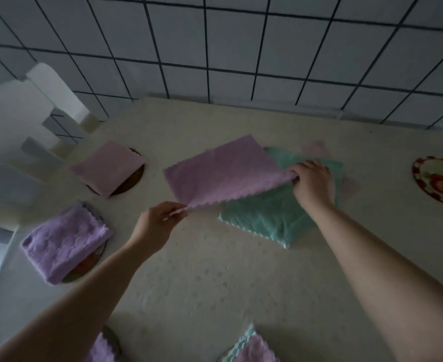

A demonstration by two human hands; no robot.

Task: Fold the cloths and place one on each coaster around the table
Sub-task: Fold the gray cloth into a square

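A purple cloth (220, 171) is held up over the table's middle, stretched between both hands. My left hand (155, 226) pinches its near corner and my right hand (313, 182) grips its right corner. Under it lies a teal cloth (264, 215) on top of a pale pink cloth (315, 147). A folded pink cloth (108, 167) covers a dark coaster (134, 178) at the left. A folded purple cloth (64, 241) sits on another coaster (84, 267). A round patterned coaster (439, 180) at the far right is bare.
Two more folded cloths (251, 348) (100, 348) sit on coasters at the near edge. The table (215, 278) has a pale patterned cover. A white chair (40, 100) stands at the left, and a tiled wall (241, 48) runs behind the table.
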